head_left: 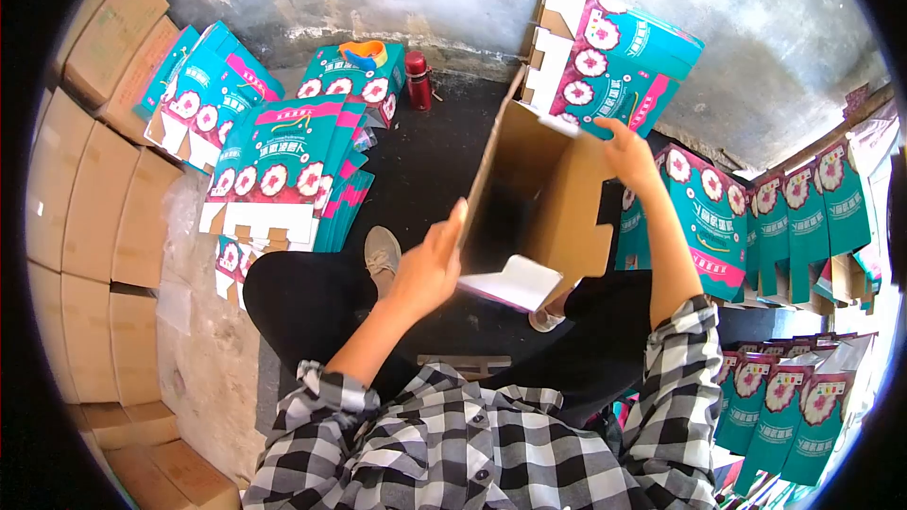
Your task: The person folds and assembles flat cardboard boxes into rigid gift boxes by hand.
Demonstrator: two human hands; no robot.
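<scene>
Brown cartons (83, 189): stacked at far left; outermost ones cut off by the dark lens border.
Clear plastic (175, 307): beside the cartons; outline hard to make out.
Printed flat cartons (274, 146): teal, overlapping pile; lower pieces largely covered, count uncertain.
Orange ring (367, 49): on a teal box near the wall.
Left hand (425, 274): grasping the open carton's left side, fingers extended along it; some fingers overlapped from view.
Red flask (419, 85): upright by the wall.
Open carton (576, 198): between both hands, over the lap, tilted; deep interior dark, outer faces mostly turned away.
Leaning printed cartons (624, 61): against the wall; lower part hidden behind the open carton and right hand.
Right hand (628, 153): grasping the open carton's upper right edge; exact fingertip contact unclear.
Teal carton rows (704, 208): far right; partly behind the right forearm, lower rows cropped.
</scene>
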